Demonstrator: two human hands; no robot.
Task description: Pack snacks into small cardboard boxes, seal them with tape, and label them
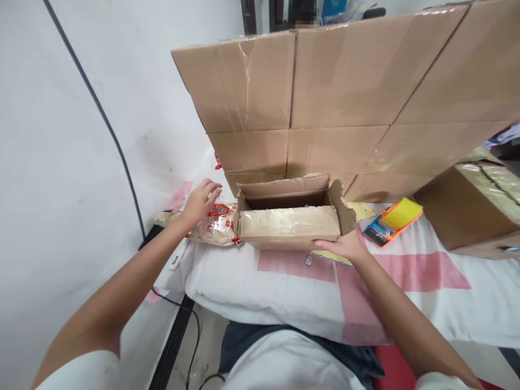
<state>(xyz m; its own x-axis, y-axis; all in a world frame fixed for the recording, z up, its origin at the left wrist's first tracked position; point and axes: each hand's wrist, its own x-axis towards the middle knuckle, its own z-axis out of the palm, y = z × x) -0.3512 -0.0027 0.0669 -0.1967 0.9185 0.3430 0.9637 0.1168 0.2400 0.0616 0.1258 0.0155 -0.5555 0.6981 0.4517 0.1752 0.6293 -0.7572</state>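
A small cardboard box with its top unfolded and torn flaps sits near the bed's edge; its inside is dark and I cannot make out any contents. My right hand grips its lower right corner, thumb along the front face and the other fingers mostly hidden. Left of the box, my left hand hovers above a clear and red plastic packet, fingers loosely bent and apart, with nothing visible in them. The packet lies against the box's left side.
Stacked, taped cartons form a wall behind the box. An orange and blue pack with a yellow pad lies to the right, beside another large carton. A dark cable runs down the white wall at left.
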